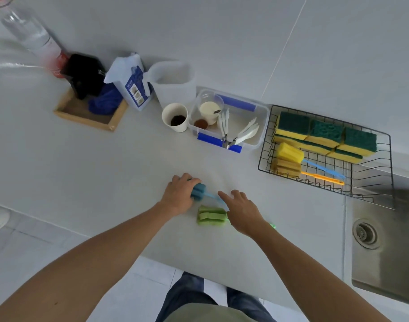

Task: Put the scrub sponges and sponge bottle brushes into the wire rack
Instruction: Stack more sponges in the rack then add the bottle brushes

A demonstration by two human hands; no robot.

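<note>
Head view shows the blue bottle brush at frame centre, its sponge head wrapped in my left hand, ready to lift toward the wire rack at right. Just below, the green brush lies on the tabletop; my right hand hovers over it, fingers spread, holding nothing.
</note>
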